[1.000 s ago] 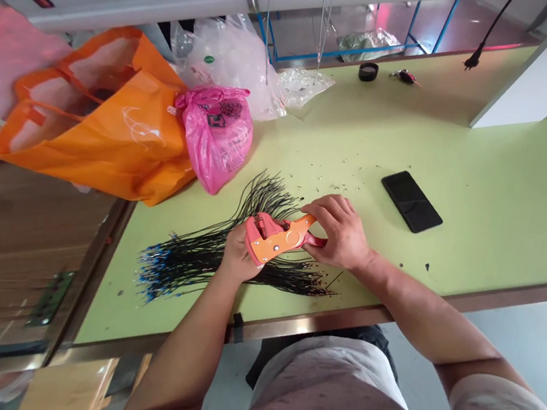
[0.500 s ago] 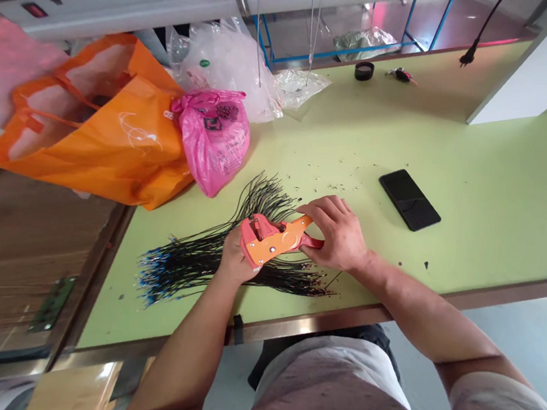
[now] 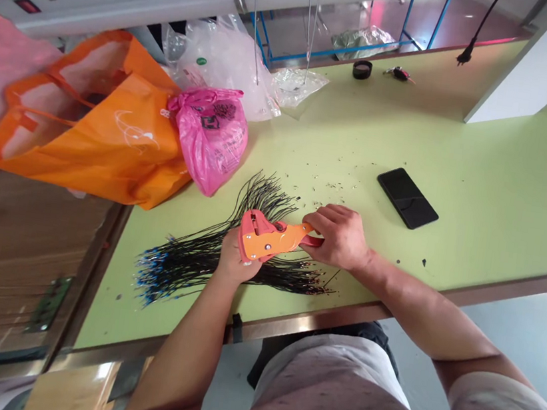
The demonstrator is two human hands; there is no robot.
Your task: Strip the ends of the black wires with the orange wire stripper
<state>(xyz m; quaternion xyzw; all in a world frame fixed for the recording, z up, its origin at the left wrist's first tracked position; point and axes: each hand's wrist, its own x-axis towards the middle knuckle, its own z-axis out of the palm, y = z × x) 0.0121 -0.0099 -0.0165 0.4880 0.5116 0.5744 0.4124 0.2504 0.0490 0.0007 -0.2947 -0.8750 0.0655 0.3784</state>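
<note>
My right hand (image 3: 342,236) is closed round the handles of an orange and red wire stripper (image 3: 276,240), whose head points left. Just behind and below that head is my left hand (image 3: 236,259), which looks curled closed. The tool covers most of its fingers, so I cannot make out what they hold. Under both hands lies a large bundle of thin black wires (image 3: 197,249) on the green tabletop. Its left ends carry blue tips, while many right ends look coppery. More black wire ends (image 3: 268,191) fan out above the stripper.
A black phone (image 3: 408,198) lies right of my hands. Small clippings (image 3: 326,185) are scattered beyond them. An orange bag (image 3: 126,132), a pink plastic bag (image 3: 214,140) and clear plastic bags (image 3: 227,58) stand at the back left. A white panel (image 3: 537,72) rises at the back right.
The wire stripper has turned a little, so its body lies more level. My right hand has dropped slightly with the handles. My left hand stays at the tool's head.
</note>
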